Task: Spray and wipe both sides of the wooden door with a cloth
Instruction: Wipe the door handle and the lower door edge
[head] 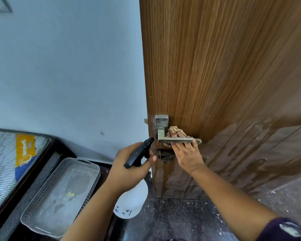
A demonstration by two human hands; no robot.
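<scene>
**Cloth working in behind the lever handle**

My right hand is pressed against the brown wood-grain door with its fingers reaching up behind the brushed-metal lever handle, pinning a crumpled tan cloth to the door face — part of the cloth bunches above the lever, a scrap shows below it. The lever's long axis runs level, out from its square backplate near the door's free edge toward the right, so the cloth has to travel along that line, between bar and wood. Judging from this, the right hand is the one placed for the wipe.

My left hand is wrapped round the neck of a white plastic spray bottle with a black trigger head; the nozzle points up toward the backplate, just beside the door's edge, thumb lying along the trigger head.

The lower door is glossy and streaked with wet runs, while the upper panel looks dry and matte — I'd say this face is partway done. Below lies a dark speckled floor. To the left, a grey perforated plastic tray sits beside a striped quilted mattress, against a pale blue wall.
</scene>
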